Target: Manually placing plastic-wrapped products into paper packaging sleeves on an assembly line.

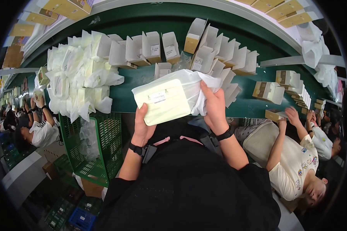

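Between my hands, above the near edge of the table, is a pale yellow flat box [173, 106] with rounded corners and a white label. A thin white plastic bag [198, 92] wraps part of it. My left hand [144, 122] is closed on the box's lower left corner, thumb on the front face. At the other end, my right hand [215, 106] grips the loose, crumpled part of the bag. Just beyond stand several open cardboard boxes [204, 59] with upright flaps. To the left, bagged pale yellow boxes [81, 77] are piled several high.
Below the table's left part stands a green plastic crate [92, 146] with clear plastic film [88, 138] inside. More open boxes [268, 92] sit on the green table [137, 79] at right. A co-worker [293, 154] handles a box there; another person [44, 127] works at far left.
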The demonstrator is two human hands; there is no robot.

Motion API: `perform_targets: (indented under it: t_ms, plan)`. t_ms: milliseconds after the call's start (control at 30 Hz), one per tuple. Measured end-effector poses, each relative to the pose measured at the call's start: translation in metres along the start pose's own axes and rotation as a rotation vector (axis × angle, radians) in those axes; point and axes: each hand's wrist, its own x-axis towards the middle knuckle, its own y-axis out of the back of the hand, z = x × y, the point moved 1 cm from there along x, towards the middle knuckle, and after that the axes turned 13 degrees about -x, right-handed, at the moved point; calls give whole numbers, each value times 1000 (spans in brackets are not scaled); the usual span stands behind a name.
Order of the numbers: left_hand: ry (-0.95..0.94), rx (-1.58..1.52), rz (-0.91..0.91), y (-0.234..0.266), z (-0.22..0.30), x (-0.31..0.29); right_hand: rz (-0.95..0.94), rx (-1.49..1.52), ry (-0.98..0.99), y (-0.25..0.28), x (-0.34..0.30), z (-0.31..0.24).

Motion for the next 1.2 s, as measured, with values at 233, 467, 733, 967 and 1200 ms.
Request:
perform_targets:
  t_ms: [233, 467, 733, 967, 1200]
  plan:
    - [32, 144, 29, -25, 4, 8, 152, 176, -43, 1, 4, -5]
    - [-172, 371, -1, -58, -4, 19, 256, -921, 683, -14, -11, -12]
    - [63, 581, -148, -57, -37, 45, 175, -1066, 604, -4, -45, -25]
    - [388, 651, -285, -56, -81, 36, 80, -470, -5, 81, -82, 6]
    - [428, 713, -343, -83, -133, 32, 453, -716, 109, 150, -90, 7]
